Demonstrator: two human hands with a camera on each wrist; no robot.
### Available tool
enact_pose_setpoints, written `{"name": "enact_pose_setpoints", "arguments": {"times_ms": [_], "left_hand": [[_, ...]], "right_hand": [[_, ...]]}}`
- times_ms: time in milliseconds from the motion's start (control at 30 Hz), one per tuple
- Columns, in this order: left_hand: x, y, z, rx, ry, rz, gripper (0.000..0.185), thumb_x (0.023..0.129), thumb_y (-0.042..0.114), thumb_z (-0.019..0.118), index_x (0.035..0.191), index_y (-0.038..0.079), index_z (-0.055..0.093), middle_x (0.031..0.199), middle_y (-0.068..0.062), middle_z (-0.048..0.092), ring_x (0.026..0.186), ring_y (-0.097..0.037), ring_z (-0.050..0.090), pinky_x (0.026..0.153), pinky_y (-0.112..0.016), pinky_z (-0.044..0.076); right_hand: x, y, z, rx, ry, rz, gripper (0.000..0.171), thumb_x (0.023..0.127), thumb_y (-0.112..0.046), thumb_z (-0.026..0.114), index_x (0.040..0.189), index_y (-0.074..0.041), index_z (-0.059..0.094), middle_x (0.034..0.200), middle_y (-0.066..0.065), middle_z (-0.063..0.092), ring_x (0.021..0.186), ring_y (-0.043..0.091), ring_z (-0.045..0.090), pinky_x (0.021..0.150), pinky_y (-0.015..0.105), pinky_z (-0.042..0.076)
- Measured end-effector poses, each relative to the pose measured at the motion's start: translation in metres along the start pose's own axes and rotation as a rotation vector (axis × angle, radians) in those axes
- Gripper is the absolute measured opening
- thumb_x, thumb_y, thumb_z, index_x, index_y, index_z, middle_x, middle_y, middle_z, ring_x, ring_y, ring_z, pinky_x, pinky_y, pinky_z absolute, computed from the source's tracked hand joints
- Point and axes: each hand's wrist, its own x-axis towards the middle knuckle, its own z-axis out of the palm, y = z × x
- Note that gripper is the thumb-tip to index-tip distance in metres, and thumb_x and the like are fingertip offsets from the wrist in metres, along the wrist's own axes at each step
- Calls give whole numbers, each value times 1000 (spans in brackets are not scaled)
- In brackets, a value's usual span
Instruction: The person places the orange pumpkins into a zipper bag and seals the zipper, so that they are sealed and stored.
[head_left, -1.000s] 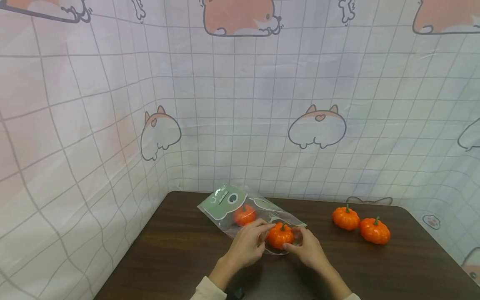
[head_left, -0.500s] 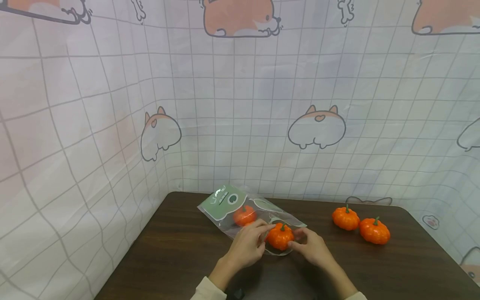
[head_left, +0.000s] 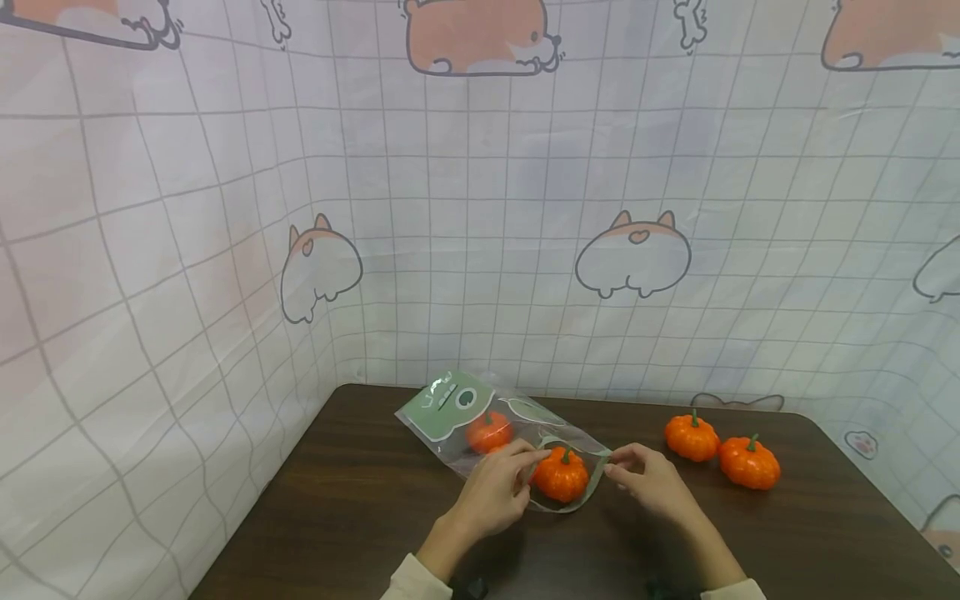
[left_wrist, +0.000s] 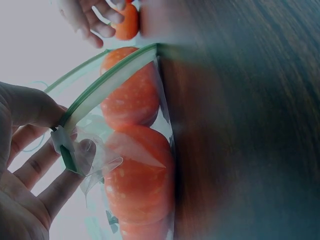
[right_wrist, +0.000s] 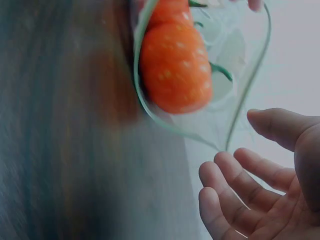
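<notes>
Step in hand: filling the clear zip bag (head_left: 501, 433) with small orange pumpkins; one pumpkin (head_left: 489, 431) lies deep inside, a second pumpkin (head_left: 560, 475) sits just within the mouth.
Left hand (head_left: 495, 489): pinches the green zip strip (left_wrist: 107, 85) at the near edge of the mouth, thumb above and fingers below, as the left wrist view shows.
Right hand (head_left: 654, 481): released and holding nothing, fingers loosely bent, just beside the far corner of the mouth; the right wrist view shows a gap between fingertips and plastic.
Bag: lies flat on the brown tabletop (head_left: 360, 508), mouth gaping toward the person.
Left outside: two more pumpkins (head_left: 722, 450) sit touching each other, well apart to the right.
Next move, as a judgement: the mouth must be kept wide while the right hand reaches for the nearer loose pumpkin; the limp plastic could fold shut.
</notes>
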Motion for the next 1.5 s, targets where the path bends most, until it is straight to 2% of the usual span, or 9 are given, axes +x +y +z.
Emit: {"name": "enact_pose_setpoints", "arguments": {"times_ms": [333,533,767,867,967,1067,1200,1333,1500], "left_hand": [[-2,2,-1,-39,-16,11,56,75,-7,72,128,11,71,111,-1,70,71,-6,49,61,-13,35],[-2,3,0,-44,-17,41,57,74,-7,72,128,12,71,107,0,69,69,-5,48,59,-11,32],[-1,4,-2,-69,-54,33,58,77,-7,70,131,13,69,110,0,69,71,-9,51,60,-11,32],[-1,4,-2,-76,-64,31,58,78,-7,70,132,14,69,110,0,69,71,-9,51,60,-11,32],[-2,4,-1,-78,-66,33,58,78,-6,71,132,15,69,110,1,69,71,-10,53,60,-11,32],[-2,4,-1,-81,-71,34,58,78,-7,70,132,15,69,109,1,69,71,-12,54,59,-11,32],[-3,4,-2,-95,-82,33,58,78,-8,69,132,15,69,110,1,69,71,-11,53,59,-11,33],[-3,3,-2,-108,-84,38,58,78,-8,69,132,15,69,111,0,69,71,-7,50,60,-10,34],[-2,3,-2,-120,-82,41,57,79,-8,69,131,15,70,110,0,69,71,-6,50,60,-10,34]], "right_hand": [[-1,13,-33,-3,58,28,46,98,-31,67,128,4,61,105,14,70,92,25,72,75,32,59],[-2,24,-52,14,85,94,57,100,-39,64,135,5,56,119,21,69,98,27,72,78,33,59],[-5,39,-76,46,114,202,69,101,-48,58,143,5,47,138,30,56,103,24,70,83,36,58],[-7,48,-87,73,153,223,66,102,-45,57,143,6,45,134,27,59,95,15,70,80,31,58],[-10,55,-97,115,225,241,62,101,-39,60,141,7,47,116,14,69,83,3,68,75,26,58],[-13,63,-106,152,304,273,60,100,-37,63,139,6,50,105,0,68,77,0,65,72,24,58],[-15,73,-115,146,407,335,58,98,-40,64,136,3,54,115,11,66,86,8,63,69,23,55],[-17,80,-119,122,488,391,62,97,-42,63,138,4,53,131,25,56,108,29,56,69,24,45],[-19,89,-119,166,503,434,79,98,-43,60,149,11,34,141,38,41,124,48,44,88,50,47]]}}
